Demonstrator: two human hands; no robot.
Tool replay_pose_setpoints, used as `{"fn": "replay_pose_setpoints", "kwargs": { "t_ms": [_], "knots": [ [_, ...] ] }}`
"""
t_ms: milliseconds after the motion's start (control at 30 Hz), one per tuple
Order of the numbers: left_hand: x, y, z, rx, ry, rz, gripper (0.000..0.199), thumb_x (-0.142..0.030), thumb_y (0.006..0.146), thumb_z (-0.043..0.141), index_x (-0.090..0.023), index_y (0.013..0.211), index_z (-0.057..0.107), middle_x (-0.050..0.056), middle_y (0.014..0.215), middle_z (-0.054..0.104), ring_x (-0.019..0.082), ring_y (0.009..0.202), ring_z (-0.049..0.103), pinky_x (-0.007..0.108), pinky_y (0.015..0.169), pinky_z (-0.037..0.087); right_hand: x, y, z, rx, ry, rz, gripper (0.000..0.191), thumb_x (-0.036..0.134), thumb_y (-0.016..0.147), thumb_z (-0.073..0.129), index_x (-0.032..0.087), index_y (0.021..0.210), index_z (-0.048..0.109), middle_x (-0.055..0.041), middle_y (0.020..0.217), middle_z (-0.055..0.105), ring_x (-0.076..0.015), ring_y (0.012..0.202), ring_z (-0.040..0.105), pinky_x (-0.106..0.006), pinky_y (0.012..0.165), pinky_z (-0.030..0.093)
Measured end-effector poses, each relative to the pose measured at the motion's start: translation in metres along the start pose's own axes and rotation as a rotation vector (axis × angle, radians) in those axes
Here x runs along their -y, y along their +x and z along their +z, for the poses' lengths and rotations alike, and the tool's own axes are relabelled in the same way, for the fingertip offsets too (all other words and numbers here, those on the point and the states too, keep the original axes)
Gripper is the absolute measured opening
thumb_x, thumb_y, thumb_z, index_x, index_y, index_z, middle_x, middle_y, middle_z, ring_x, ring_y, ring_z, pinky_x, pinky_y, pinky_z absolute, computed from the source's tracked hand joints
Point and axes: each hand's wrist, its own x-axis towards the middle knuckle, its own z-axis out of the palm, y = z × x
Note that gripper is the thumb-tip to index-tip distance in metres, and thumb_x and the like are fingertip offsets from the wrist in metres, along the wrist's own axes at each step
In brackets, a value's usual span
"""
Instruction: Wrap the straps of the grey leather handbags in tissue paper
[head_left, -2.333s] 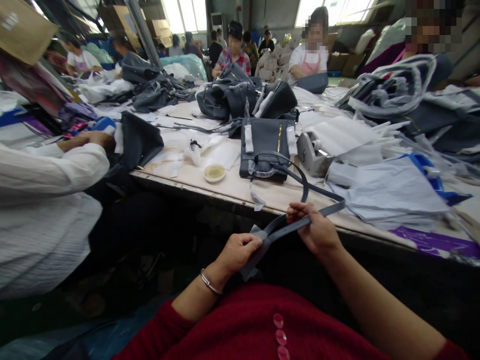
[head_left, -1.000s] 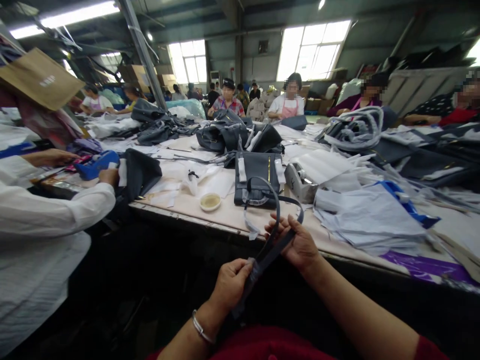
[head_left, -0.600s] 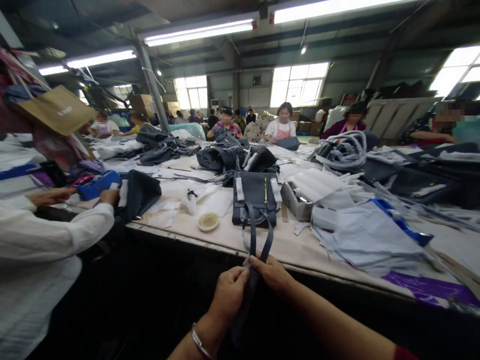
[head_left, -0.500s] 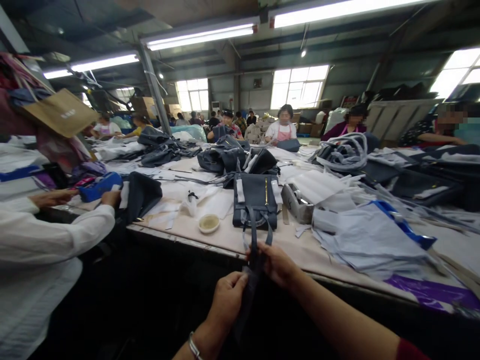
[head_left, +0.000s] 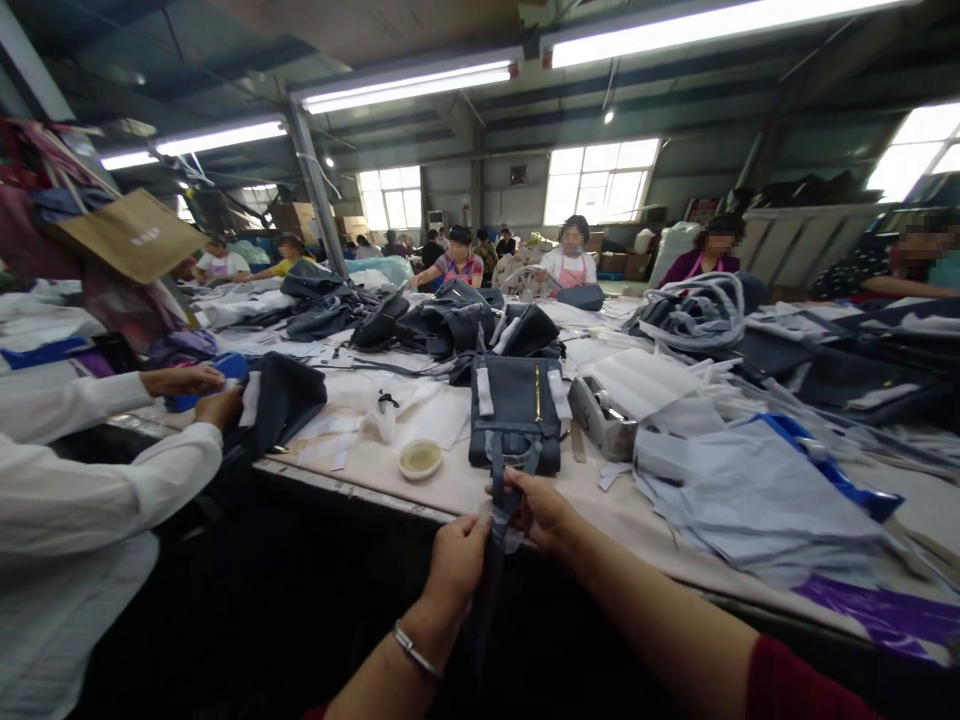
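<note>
Lower center: left hand [head_left: 456,560] pinches dark strap [head_left: 496,525] between fingers | right hand [head_left: 541,508] grips it higher | gold-zippered bag [head_left: 510,400] lies mid-frame

I see a long, pale-topped table [head_left: 622,512] across the frame; on it rest a dark bag [head_left: 508,395] at centre, a round dish [head_left: 420,458] left of it, a grey tape dispenser [head_left: 611,432] right, white sheets [head_left: 772,500] lower right.

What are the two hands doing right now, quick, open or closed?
Left hand: closed, holding the dark strap.
Right hand: closed on the same strap, nearer the bag.
</note>
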Motion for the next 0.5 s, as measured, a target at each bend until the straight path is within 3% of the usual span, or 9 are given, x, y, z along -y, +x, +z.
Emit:
{"fn": "replay_pose_setpoints", "kwargs": {
  "t_ms": [133,233,333,433,500],
  "knots": [
    [-0.014,0.024,0.021,0.051,-0.101,-0.014,0.039,-0.051,0.069,0.072,-0.012,0.067,0.068,0.002,0.057,0.060,0.012,0.052,0.051,0.022,0.048,0.037,0.028,0.023,-0.009,-0.052,-0.103,-0.076,0.020,0.032,0.090,0.054,0.016,0.081,0.060,-0.0030,0.062,0.065,-0.0152,0.053,0.062,-0.030,0.056,0.054],
    [-0.025,0.042,0.031,0.068,-0.165,-0.001,0.038,-0.049,0.067,0.074,-0.012,0.071,0.068,0.003,0.059,0.062,0.013,0.053,0.054,0.024,0.050,0.041,0.028,0.024,-0.020,-0.083,-0.240,-0.114,0.025,0.038,0.087,0.060,0.016,0.075,0.058,-0.0021,0.057,0.061,-0.0157,0.047,0.057,-0.030,0.048,0.049],
    [-0.029,0.053,0.035,0.065,-0.165,0.001,0.037,-0.047,0.065,0.076,-0.012,0.070,0.067,0.001,0.057,0.061,0.012,0.051,0.052,0.023,0.050,0.039,0.023,0.012,-0.035,-0.190,-0.344,-0.236,0.024,0.041,0.083,0.064,0.017,0.084,0.060,-0.0041,0.071,0.063,-0.0177,0.060,0.060,-0.030,0.055,0.049],
    [-0.028,0.053,0.035,0.059,-0.141,0.013,0.033,-0.044,0.066,0.076,-0.013,0.066,0.066,-0.001,0.055,0.058,0.010,0.051,0.048,0.022,0.049,0.036,0.022,-0.003,-0.047,-0.300,-0.521,-0.502,0.033,0.036,0.078,0.069,0.019,0.104,0.061,-0.0049,0.088,0.063,-0.0177,0.072,0.058,-0.032,0.073,0.049],
    [-0.027,0.050,0.035,0.056,-0.103,0.050,0.029,-0.041,0.068,0.075,-0.014,0.066,0.067,-0.002,0.057,0.058,0.010,0.052,0.048,0.021,0.050,0.036,0.024,-0.011,-0.050,-0.265,-0.774,-0.717,0.038,0.034,0.078,0.069,0.019,0.112,0.063,-0.0056,0.093,0.061,-0.0172,0.071,0.055,-0.034,0.078,0.048]
  ]
}}
